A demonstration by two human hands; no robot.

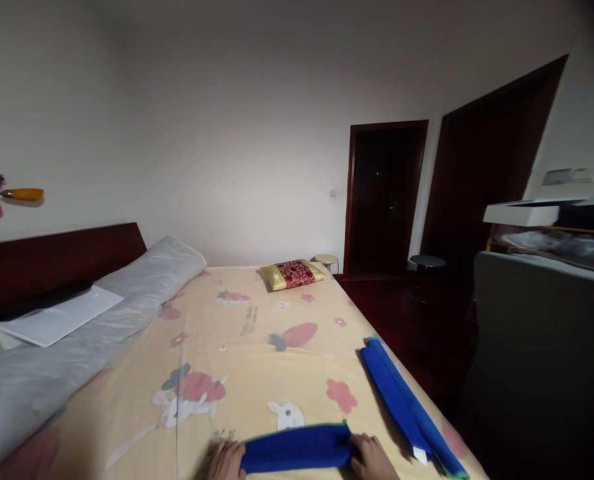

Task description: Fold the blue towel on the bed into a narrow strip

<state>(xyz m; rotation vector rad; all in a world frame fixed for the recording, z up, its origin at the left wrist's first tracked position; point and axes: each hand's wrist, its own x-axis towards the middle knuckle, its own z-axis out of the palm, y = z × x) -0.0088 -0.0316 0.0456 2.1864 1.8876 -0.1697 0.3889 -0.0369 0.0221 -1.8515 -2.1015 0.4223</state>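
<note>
A folded blue cloth (297,449) lies crosswise at the near edge of the bed, a long narrow strip with a green edge. My left hand (227,460) grips its left end, fingers curled over it. At the opposite end, my right hand (373,457) is closed on the cloth with the fingers bent. To the right, two more folded blue cloths (394,403) lie lengthwise along the bed's side, one with a white tag near its close end. Both wrists run out of the bottom of the view.
The bed (257,373) has a cream sheet with rabbits and carrots. A gold and red cushion (293,274) lies at its far end. A rolled grey mattress pad (101,320) and white papers (61,315) are along the headboard (61,257). A dark cabinet (541,360) stands right; stools (427,261) stand behind.
</note>
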